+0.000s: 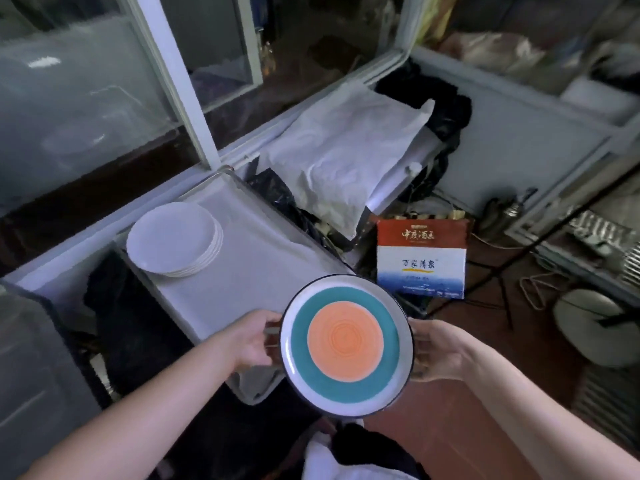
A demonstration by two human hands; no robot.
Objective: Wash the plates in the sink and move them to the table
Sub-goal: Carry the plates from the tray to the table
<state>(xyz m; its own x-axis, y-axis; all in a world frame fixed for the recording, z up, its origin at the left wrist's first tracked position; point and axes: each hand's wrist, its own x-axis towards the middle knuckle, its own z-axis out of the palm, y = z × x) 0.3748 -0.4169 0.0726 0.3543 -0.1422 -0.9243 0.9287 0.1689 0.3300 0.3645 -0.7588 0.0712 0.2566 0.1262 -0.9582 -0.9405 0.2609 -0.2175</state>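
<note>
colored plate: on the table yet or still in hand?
In hand. The colored plate is gripped at opposite rims by the left hand and right hand, near the table edge, face up.

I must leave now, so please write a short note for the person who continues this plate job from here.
Left hand grips the left rim of the coloured plate; right hand holds its right rim.
The plate is in the air, face up, over the near end of the table.
Done: a stack of white plates already stands on the table.
Left: set this plate down there. The sink is out of view, so I cannot tell whether more plates wait.
</note>
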